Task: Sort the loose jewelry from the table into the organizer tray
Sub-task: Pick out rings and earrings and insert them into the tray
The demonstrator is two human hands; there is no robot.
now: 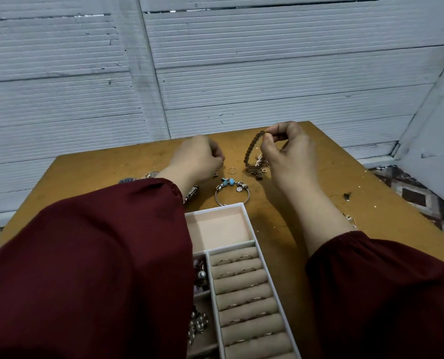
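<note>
Over wooden table (306, 208), right hand (288, 151) pinches braided bracelet (252, 149) dangling leftward; left hand (200, 159) curled, hold unclear.

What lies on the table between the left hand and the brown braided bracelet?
Head view: a thin gold ring lies between left hand and brown braided bracelet, touching neither.

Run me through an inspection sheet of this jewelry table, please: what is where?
Surface: brown wooden table, scuffed and speckled.
Job's things: organizer tray with one bare square compartment and rings in its padded rolls; braided bracelet; beaded bangle and thin ring loose on the table.
Clutter: dark scrap on the table's right side.
Hands: right hand pinches the braided bracelet's upper end; left hand curled above the table, contents hidden.
Cables: nothing seen.
Surroundings: white corrugated panels behind the table.
</note>
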